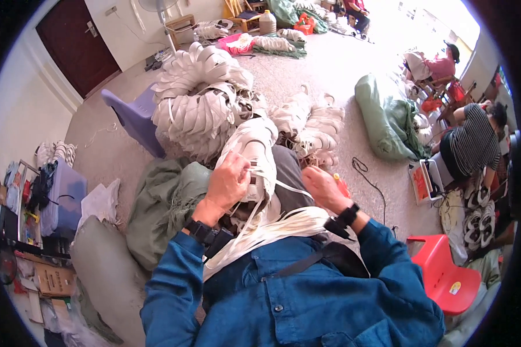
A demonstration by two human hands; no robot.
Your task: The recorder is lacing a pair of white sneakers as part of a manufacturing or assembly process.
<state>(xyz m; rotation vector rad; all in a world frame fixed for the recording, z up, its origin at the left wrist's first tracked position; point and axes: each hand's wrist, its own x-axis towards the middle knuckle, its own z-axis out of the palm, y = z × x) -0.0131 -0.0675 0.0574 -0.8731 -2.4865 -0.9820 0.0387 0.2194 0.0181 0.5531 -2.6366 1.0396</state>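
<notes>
A white shoe upper point(250, 139) lies over my lap, with flat white laces threaded across its front. My left hand point(228, 182) is closed at the upper's left edge, its fingertips pinching a lace. From the upper, one white shoelace point(292, 187) runs to the right into my right hand point(327, 189), which is closed on it. A slim tool with an orange-red handle point(342, 186) shows beside the right hand; its tip is hidden. Across my lap lies a thick bundle of loose white laces point(272, 232).
Stacked white shoe uppers point(200, 110) rise ahead on the left by a purple chair point(134, 118); more rows point(321, 124) lie ahead. Green sacks point(385, 118) stand nearby. At right are a red stool point(446, 274) and a co-worker in a striped top point(472, 139). A black cord point(371, 179) crosses the floor.
</notes>
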